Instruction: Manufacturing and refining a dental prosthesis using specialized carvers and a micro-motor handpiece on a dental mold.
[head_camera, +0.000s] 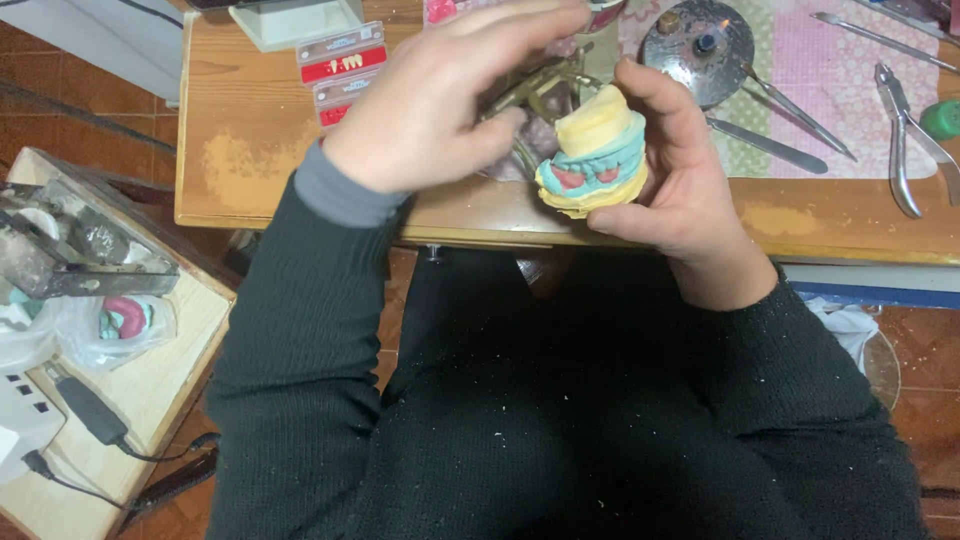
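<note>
Head view: your right hand (690, 190) sits just right of the frame's center, fingers curled around a dental cast (595, 155), a pale yellow stone model with teal and pink wax on it. The thumb presses its top and the fingers support it from below, over the near edge of the wooden workbench (250, 130). Your left hand (440, 95) is above and left of the cast, blurred, fingers loosely bent and gripping nothing that you can see; its fingertips are close to the cast, but contact cannot be told. Behind the hands stands a metal articulator frame (540, 90), partly hidden. In the upper right of the frame, a small burner (700, 45) on a round metal base shows a flame, with 2 slim metal instruments (790, 115) beside it and pliers (905, 140) further right on a patterned cloth (820, 80). At upper left, red and white tooth cards (345, 65) lie stacked. At the left edge, a plastic bag (110, 330) holds another pink and teal piece.
</note>
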